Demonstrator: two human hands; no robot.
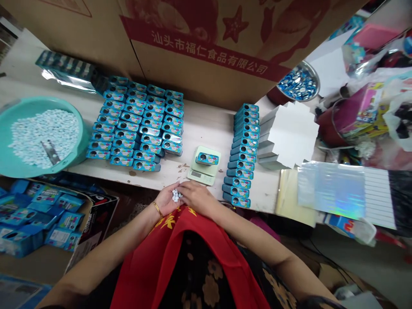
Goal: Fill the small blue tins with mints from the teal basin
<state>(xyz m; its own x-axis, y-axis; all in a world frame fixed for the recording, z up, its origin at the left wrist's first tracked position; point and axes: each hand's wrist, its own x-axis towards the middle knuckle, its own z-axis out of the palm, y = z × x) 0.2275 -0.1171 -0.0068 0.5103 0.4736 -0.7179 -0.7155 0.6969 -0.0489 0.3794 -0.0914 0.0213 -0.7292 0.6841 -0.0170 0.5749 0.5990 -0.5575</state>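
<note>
My left hand [165, 201], with a gold bracelet at the wrist, is cupped around a small heap of pale blue-white candies [176, 195] just off the table's front edge. My right hand [197, 196] bends over from the right, fingers together and touching the side of the heap; its fingertips are partly hidden. Straight ahead of both hands stands a pale green digital scale [210, 171], carrying one small blue tin [207, 159]. Left of it, several rows of blue tins [148, 122] stand upright with round dark openings on top. Another column of tins [242, 159] runs along the right.
A teal basin [69, 162] of candies with a metal scoop [50, 152] stands at left. Below it is a carton of blue boxes [48, 206]. A large cardboard box [206, 77] blocks the back. White card stacks [291, 135] and a metal bowl of lids [298, 81] are at right.
</note>
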